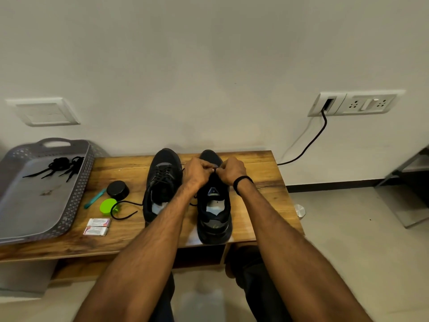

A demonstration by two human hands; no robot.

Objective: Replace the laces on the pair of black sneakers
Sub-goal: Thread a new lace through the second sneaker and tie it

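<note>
Two black sneakers stand side by side on the wooden table [255,163], toes to the wall: the left sneaker [162,180] is laced, the right sneaker [214,212] shows its tongue bare. One black lace [112,211] trails across the table. Left hand [197,170] and right hand [232,170] meet over the right sneaker's forefoot, fingers curled, pinching the lace.

Black sneakers [162,182], black lace [123,209]; grey perforated tray [76,182]; green lid [108,206]; wood-grain brown table [255,173].

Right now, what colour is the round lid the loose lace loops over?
The round lid is bright green; the head view, the only one, shows it.
</note>
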